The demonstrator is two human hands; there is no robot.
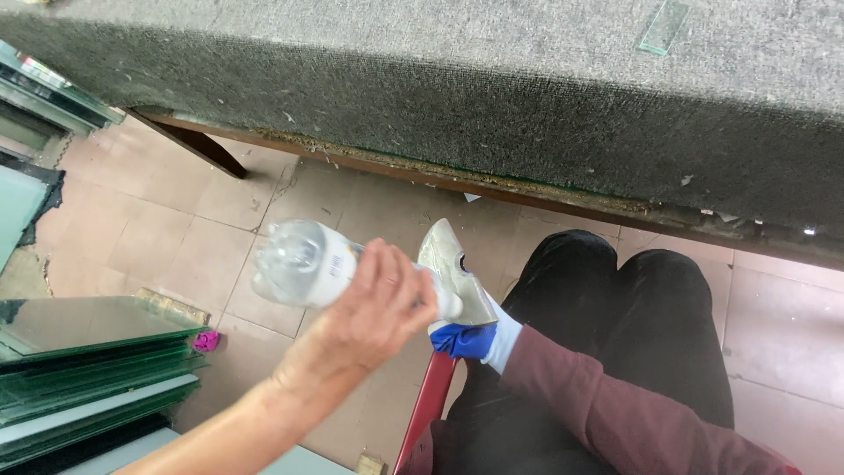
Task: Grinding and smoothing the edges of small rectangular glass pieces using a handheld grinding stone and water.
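Tiled floor [158, 211] below, grey carpeted tabletop [492, 97] across top, small glass strip [661, 26] lying on it. Left hand [378, 308] clenched around clear plastic bottle [303, 262], bottle tilted sideways, base toward camera. Right hand [462, 273] gloved, open, fingers extended at bottle's far end; touching or not, cannot tell. Stacked glass sheets [88, 361] at left. Pink scrap [206, 340] on floor beside stack.

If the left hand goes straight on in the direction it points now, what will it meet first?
Probably the gloved right hand. The left hand grips a clear plastic bottle and reaches up and right toward it; they look very close, though depth is unclear.
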